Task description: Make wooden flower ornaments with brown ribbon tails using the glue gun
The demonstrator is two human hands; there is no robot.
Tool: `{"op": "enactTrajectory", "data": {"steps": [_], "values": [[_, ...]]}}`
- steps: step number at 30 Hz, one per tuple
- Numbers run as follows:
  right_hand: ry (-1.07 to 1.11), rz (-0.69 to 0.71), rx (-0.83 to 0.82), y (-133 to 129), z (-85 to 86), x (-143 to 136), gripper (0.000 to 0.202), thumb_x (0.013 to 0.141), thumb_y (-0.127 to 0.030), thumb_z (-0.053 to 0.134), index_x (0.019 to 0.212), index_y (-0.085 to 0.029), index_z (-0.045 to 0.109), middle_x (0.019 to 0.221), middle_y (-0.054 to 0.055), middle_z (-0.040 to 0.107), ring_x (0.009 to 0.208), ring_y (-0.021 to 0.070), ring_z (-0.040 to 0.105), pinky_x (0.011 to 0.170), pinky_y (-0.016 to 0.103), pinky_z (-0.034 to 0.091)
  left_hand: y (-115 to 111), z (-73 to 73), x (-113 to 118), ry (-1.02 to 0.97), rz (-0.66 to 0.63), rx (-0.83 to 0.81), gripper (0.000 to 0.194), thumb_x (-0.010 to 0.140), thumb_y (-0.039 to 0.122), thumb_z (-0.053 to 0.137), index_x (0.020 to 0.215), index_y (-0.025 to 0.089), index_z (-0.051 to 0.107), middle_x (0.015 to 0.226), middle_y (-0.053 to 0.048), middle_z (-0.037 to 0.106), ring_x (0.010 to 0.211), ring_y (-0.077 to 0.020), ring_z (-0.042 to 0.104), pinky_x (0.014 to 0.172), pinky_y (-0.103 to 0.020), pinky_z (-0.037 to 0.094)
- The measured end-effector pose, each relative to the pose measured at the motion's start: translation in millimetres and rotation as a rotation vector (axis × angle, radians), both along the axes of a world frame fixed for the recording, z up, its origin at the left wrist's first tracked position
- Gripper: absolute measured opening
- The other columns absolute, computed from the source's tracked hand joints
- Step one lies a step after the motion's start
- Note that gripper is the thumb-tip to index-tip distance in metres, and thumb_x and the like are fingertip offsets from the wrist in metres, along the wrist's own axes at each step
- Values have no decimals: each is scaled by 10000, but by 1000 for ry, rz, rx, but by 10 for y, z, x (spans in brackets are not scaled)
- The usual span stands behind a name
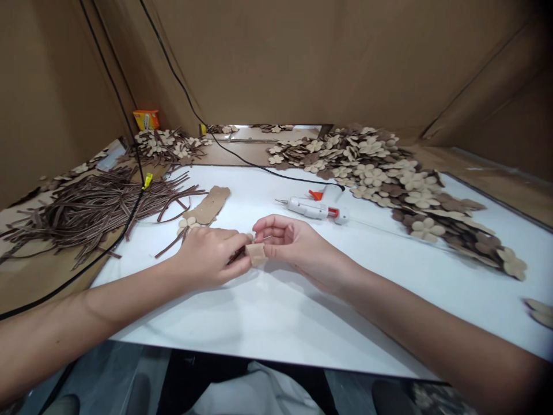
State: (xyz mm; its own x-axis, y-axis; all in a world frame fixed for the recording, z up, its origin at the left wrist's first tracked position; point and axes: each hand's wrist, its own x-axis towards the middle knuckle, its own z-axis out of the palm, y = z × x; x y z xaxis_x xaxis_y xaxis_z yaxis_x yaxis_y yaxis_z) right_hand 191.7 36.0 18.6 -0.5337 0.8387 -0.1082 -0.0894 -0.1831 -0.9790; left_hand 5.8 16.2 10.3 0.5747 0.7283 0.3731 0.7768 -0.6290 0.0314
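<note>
My left hand (211,256) is closed over the white board, its fingers pinching a dark brown strip (235,255) that shows only in part. Close against it, my right hand (298,245) has curled fingers, with the thumb on a small beige piece (257,254). Whether that piece is felt, card or tape I cannot make out. Fingers hide most of what lies between the two hands. Just behind my left hand lie a beige felt flower (189,222) and a torn piece of cardboard (211,204). A white glue gun (309,207) rests beyond my right hand.
Brown stitched strips (95,204) are heaped at the left. Many beige and brown felt flowers (371,170) are piled at the back right. A black cable (185,92) hangs across to the glue gun. An orange box (147,119) stands by the cardboard wall (259,63).
</note>
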Motion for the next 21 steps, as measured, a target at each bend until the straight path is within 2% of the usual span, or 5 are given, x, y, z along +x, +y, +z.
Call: {"op": "enactTrajectory", "data": {"steps": [6,10,12,16,21], "values": [[-5,-21,-40,-54,-46,-85,174,703,-204,683,859,-176,613,755,-9,631,691,90,593,656,213,458,-5,-3,-6,-14,17,-48,265,819,326,417,702,171,598,648,-19,640,575,-160,578,515,-249,301],[13,-1,-86,-110,46,-87,187,776,-243,606,954,-187,621,824,18,656,739,102,604,716,242,466,18,16,-33,-34,31,-135,341,879,333,341,734,174,605,686,-28,652,617,-161,583,550,-253,317],[26,-28,-70,-131,91,-75,238,761,-210,602,998,-195,614,890,28,660,786,114,611,763,262,465,30,31,-47,-80,40,-197,357,901,339,316,750,178,597,704,-19,651,623,-151,574,563,-249,322],[-37,-114,50,-136,82,-62,292,720,-196,637,1007,-214,584,980,24,628,835,127,609,773,266,462,35,49,-58,-158,100,-274,400,919,328,273,710,181,581,661,-6,625,586,-134,543,554,-237,317],[-291,-26,305,-126,-33,-80,241,749,-379,628,892,-204,542,801,-3,577,634,107,536,580,238,436,11,53,-43,-104,32,-224,370,902,306,281,728,186,585,689,-7,635,623,-147,560,566,-243,322]]}}
